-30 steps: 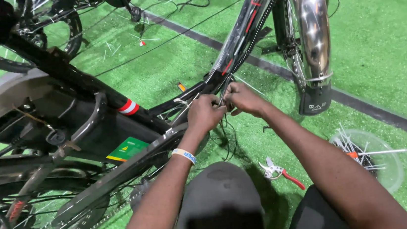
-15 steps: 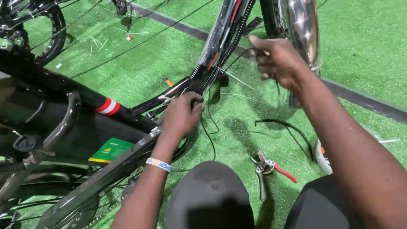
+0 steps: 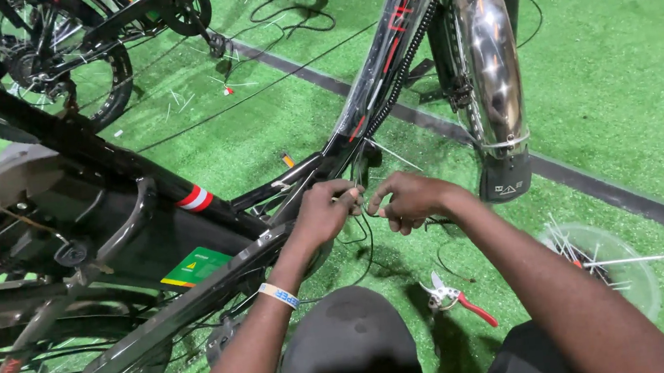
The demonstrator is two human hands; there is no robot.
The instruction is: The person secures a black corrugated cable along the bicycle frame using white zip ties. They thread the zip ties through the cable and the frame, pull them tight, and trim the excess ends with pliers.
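Black cables (image 3: 367,225) at the bicycle frame's (image 3: 375,85) lower junction: I'm pinching a thin tie there, left hand (image 3: 322,212) and right hand (image 3: 406,201) both closed on it. Next probably needs the red-handled cutters (image 3: 456,296) lying on the green turf (image 3: 622,85).

Both forearms reach forward from the bottom of the view and draw together. The left hand (image 3: 325,211) is curled, its fingers bent inward and its thumb tip pressed toward them, knuckles up. The right hand (image 3: 408,200) sits just beside it, fingertips facing the left hand's fingertips, thumb and forefinger pinched close. The left wrist is slightly bent; the right wrist is straight.
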